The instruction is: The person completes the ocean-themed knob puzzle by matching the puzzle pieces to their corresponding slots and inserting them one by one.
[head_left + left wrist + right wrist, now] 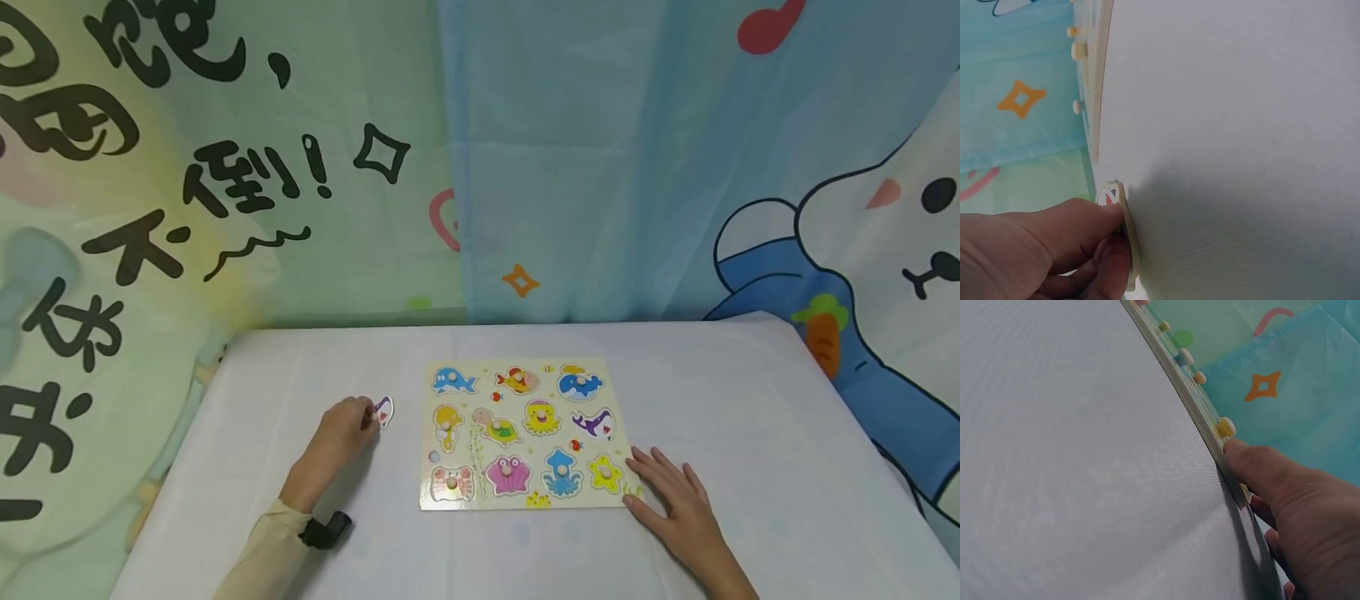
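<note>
A wooden knob puzzle board (pixel 468 457) with sea-animal pieces lies on the white table. To its left, my left hand (pixel 347 429) pinches a small white-edged puzzle piece (pixel 385 412) with purple and red on it. In the left wrist view, thumb and fingers grip this puzzle piece (pixel 1131 240), tilted on its edge close over the cloth; most of its picture is hidden by the fingers. My right hand (pixel 678 508) rests at the board's lower right corner, fingers spread. In the right wrist view its thumb (pixel 1250 459) touches the board's edge beside a yellow piece's knob (pixel 1227 427).
On the board are a yellow star (pixel 604 473), a blue squid (pixel 562 472), a pink shell (pixel 508 475) and several other pieces. A purple shark picture (pixel 594 424) shows at its right side. Behind the table hangs a printed curtain (pixel 555 167).
</note>
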Demonstrator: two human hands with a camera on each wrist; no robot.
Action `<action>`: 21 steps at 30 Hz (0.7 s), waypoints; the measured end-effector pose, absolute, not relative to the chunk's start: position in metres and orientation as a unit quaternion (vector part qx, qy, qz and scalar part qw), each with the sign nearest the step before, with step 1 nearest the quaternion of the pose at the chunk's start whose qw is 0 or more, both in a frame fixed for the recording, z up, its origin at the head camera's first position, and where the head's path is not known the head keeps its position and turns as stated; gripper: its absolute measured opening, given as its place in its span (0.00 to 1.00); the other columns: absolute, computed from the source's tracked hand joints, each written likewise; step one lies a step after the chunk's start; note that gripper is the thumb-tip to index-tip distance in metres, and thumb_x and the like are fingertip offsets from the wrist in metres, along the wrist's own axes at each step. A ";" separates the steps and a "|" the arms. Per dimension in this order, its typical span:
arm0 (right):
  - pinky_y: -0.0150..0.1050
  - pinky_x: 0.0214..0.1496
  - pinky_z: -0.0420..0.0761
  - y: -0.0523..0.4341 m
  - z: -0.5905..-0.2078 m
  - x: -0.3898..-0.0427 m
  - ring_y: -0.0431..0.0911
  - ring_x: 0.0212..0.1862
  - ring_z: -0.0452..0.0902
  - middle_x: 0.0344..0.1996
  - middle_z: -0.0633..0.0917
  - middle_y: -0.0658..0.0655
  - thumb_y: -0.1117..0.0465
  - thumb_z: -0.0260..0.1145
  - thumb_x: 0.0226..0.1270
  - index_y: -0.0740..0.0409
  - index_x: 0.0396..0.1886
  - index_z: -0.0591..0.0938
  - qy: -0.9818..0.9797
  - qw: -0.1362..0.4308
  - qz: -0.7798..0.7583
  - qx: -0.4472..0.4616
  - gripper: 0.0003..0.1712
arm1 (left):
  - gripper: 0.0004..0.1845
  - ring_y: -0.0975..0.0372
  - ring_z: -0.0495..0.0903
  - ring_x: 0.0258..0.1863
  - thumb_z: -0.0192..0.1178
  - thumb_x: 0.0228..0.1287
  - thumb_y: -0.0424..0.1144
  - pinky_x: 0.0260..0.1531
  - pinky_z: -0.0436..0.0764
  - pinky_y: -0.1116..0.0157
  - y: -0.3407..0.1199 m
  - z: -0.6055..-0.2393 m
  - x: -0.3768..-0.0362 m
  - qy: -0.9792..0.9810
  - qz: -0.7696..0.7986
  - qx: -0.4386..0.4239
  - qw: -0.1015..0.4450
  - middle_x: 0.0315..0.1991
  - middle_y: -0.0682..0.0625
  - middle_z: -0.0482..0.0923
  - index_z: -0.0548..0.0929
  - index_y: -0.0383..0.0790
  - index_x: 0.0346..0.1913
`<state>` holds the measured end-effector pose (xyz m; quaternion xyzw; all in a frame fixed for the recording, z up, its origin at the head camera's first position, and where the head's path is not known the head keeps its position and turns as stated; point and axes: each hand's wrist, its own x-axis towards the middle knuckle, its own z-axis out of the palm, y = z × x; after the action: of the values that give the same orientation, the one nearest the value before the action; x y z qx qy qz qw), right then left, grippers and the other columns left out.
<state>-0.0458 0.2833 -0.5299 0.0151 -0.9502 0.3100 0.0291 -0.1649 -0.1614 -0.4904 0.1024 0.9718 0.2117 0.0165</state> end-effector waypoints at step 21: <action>0.63 0.75 0.38 0.282 -0.529 -0.044 0.65 0.70 0.58 0.66 0.74 0.64 0.50 0.69 0.61 0.57 0.60 0.77 -0.948 0.047 0.313 0.022 0.30 | 0.04 0.61 0.68 0.26 0.61 0.60 0.28 0.26 0.69 0.66 -0.159 -0.488 -0.163 0.974 0.206 0.086 0.037 0.25 0.46 0.74 0.77 0.30 0.35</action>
<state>-0.0442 0.2821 -0.5293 0.0220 -0.9483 0.3131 0.0474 -0.1634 -0.1588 -0.4879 0.0855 0.9742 0.2058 0.0367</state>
